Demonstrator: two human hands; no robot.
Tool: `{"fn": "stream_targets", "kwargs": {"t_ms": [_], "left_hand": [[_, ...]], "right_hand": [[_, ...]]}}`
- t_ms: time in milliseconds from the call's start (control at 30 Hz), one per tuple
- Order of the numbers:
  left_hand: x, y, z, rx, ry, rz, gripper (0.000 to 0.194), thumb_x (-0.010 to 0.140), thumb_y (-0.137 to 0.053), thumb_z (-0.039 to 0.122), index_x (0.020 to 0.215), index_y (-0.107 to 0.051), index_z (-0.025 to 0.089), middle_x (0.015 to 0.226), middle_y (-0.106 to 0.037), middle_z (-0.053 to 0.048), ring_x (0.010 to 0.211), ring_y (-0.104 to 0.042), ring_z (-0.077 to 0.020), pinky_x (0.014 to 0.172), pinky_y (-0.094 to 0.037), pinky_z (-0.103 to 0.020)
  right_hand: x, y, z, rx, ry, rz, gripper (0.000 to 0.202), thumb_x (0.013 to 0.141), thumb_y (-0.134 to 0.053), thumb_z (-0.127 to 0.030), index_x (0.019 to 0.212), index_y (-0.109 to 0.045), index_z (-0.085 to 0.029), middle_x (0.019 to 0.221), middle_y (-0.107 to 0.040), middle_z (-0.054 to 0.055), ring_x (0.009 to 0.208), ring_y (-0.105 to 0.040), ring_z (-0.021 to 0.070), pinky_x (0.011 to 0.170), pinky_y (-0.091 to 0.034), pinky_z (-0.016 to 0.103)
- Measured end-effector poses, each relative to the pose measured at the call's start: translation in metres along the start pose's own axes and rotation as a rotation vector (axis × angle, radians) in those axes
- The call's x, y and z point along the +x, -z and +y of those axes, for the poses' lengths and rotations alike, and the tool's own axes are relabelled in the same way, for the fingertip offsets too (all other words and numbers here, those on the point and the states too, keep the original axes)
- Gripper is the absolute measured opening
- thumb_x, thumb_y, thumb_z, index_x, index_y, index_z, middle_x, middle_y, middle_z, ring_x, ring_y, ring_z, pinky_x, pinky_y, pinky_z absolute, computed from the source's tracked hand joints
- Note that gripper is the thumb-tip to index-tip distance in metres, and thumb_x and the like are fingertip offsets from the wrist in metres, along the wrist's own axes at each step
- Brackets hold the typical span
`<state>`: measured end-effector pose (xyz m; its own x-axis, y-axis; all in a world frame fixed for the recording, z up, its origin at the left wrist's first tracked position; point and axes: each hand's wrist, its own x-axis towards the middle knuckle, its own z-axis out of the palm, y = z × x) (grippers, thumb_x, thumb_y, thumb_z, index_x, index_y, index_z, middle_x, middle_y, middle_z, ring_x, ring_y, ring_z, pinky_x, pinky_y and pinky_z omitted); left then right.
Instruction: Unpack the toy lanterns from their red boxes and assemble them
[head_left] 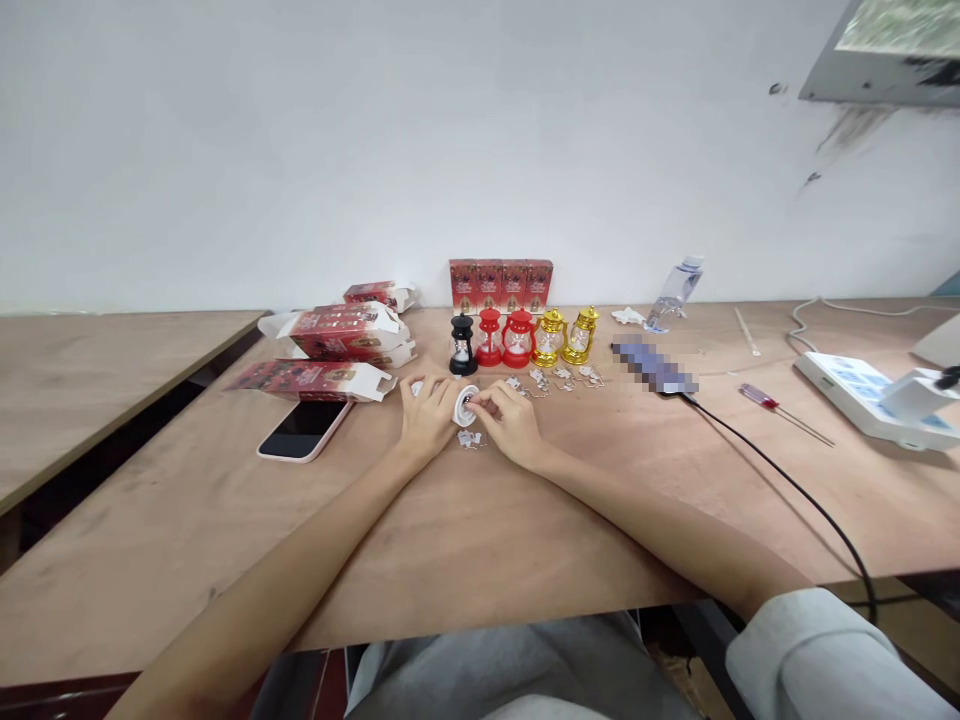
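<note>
My left hand (427, 412) is closed around a white round lantern base (466, 405), whose ringed, dark-centred face is turned toward me. From the other side, my right hand (512, 420) has thumb and forefinger pinched at the middle of that face. Anything between those fingertips is too small to make out. Just below lies a small cluster of white tags with metal bits (471, 439). Behind my hands stand a black lantern (463, 345), two red lanterns (517, 340) and two gold lanterns (550, 338). More tags with metal bits (564, 379) lie in front of them.
Opened red cartons (337, 333) are heaped at left beside a phone (304, 432). Several red boxes (501, 285) stand against the wall. To the right are a bottle (675, 294), a pixelated device (652, 365) with a black cable, a screwdriver (784, 413) and a power strip (874, 398).
</note>
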<state>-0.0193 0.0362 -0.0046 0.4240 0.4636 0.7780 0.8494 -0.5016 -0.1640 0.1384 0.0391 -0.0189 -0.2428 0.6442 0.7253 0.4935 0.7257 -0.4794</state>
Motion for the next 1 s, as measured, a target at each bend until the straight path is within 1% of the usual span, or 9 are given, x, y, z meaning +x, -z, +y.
{"fn": "stream_targets", "kwargs": {"t_ms": [200, 300, 433, 500, 633, 700, 800, 900, 1000], "left_hand": [[-0.0007, -0.0009, -0.0008, 0.015, 0.007, -0.012, 0.017, 0.086, -0.051, 0.027, 0.097, -0.060, 0.018, 0.091, -0.070, -0.006, 0.087, -0.059, -0.0231, 0.083, -0.029, -0.043], [-0.0002, 0.0003, -0.0001, 0.022, 0.009, -0.024, 0.017, 0.086, -0.050, 0.026, 0.097, -0.060, 0.018, 0.091, -0.070, -0.007, 0.087, -0.059, -0.0231, 0.082, -0.029, -0.043], [0.0002, 0.0013, 0.0001, 0.016, -0.008, -0.002, 0.016, 0.087, -0.049, 0.026, 0.097, -0.059, 0.017, 0.090, -0.071, -0.006, 0.085, -0.060, -0.0230, 0.081, -0.029, -0.042], [0.0000, 0.0008, -0.0004, 0.023, -0.010, 0.010, 0.015, 0.087, -0.050, 0.026, 0.095, -0.058, 0.017, 0.088, -0.071, -0.006, 0.084, -0.060, -0.0227, 0.080, -0.029, -0.041], [-0.0006, -0.0003, -0.0010, 0.040, -0.001, 0.008, 0.015, 0.086, -0.050, 0.025, 0.096, -0.058, 0.017, 0.088, -0.070, -0.006, 0.083, -0.059, -0.0221, 0.081, -0.029, -0.041], [-0.0005, -0.0005, -0.0005, 0.048, -0.004, 0.001, 0.016, 0.086, -0.051, 0.026, 0.096, -0.058, 0.017, 0.088, -0.070, -0.006, 0.083, -0.059, -0.0224, 0.081, -0.029, -0.041], [-0.0005, -0.0009, 0.0007, 0.068, -0.009, -0.001, 0.018, 0.085, -0.051, 0.027, 0.097, -0.059, 0.016, 0.087, -0.070, -0.007, 0.083, -0.059, -0.0233, 0.080, -0.030, -0.041], [-0.0006, -0.0017, 0.0013, 0.077, -0.008, -0.012, 0.018, 0.086, -0.050, 0.027, 0.097, -0.059, 0.016, 0.085, -0.070, -0.008, 0.083, -0.059, -0.0243, 0.078, -0.030, -0.041], [-0.0009, -0.0021, 0.0016, 0.073, -0.003, -0.035, 0.018, 0.086, -0.048, 0.024, 0.097, -0.060, 0.016, 0.084, -0.070, -0.009, 0.082, -0.058, -0.0251, 0.076, -0.030, -0.041]], "right_hand": [[0.0004, -0.0005, -0.0016, -0.077, 0.003, -0.021, 0.014, 0.089, -0.049, -0.030, 0.084, -0.058, -0.020, 0.080, -0.059, 0.004, 0.072, -0.056, 0.0151, 0.066, -0.045, 0.028], [0.0016, 0.0007, -0.0023, -0.026, -0.006, -0.066, 0.011, 0.089, -0.048, -0.028, 0.087, -0.055, -0.019, 0.084, -0.058, 0.004, 0.073, -0.056, 0.0149, 0.068, -0.046, 0.028], [0.0028, 0.0023, -0.0026, 0.042, 0.016, -0.116, 0.009, 0.090, -0.045, -0.025, 0.086, -0.051, -0.019, 0.086, -0.056, 0.004, 0.074, -0.055, 0.0144, 0.069, -0.047, 0.028], [0.0027, 0.0021, -0.0015, 0.063, 0.020, -0.106, 0.009, 0.090, -0.044, -0.025, 0.086, -0.050, -0.019, 0.086, -0.055, 0.004, 0.076, -0.055, 0.0144, 0.069, -0.047, 0.028], [0.0013, 0.0011, 0.0016, 0.087, 0.028, -0.043, 0.010, 0.090, -0.045, -0.026, 0.088, -0.051, -0.019, 0.085, -0.056, 0.004, 0.077, -0.056, 0.0148, 0.072, -0.048, 0.029], [0.0006, 0.0012, 0.0019, 0.082, 0.024, -0.011, 0.010, 0.090, -0.046, -0.028, 0.092, -0.052, -0.019, 0.090, -0.057, 0.005, 0.078, -0.057, 0.0149, 0.074, -0.049, 0.029], [-0.0003, 0.0020, 0.0009, 0.080, 0.002, 0.037, 0.017, 0.088, -0.049, -0.029, 0.102, -0.051, -0.020, 0.104, -0.057, 0.008, 0.076, -0.060, 0.0141, 0.076, -0.051, 0.031], [-0.0011, 0.0022, 0.0001, 0.072, 0.003, 0.018, 0.023, 0.087, -0.050, -0.027, 0.109, -0.049, -0.020, 0.106, -0.060, 0.008, 0.075, -0.062, 0.0146, 0.077, -0.051, 0.032], [-0.0017, 0.0018, 0.0007, 0.032, 0.009, -0.032, 0.025, 0.085, -0.051, -0.025, 0.110, -0.050, -0.019, 0.102, -0.063, 0.008, 0.081, -0.063, 0.0168, 0.077, -0.051, 0.032]]}}
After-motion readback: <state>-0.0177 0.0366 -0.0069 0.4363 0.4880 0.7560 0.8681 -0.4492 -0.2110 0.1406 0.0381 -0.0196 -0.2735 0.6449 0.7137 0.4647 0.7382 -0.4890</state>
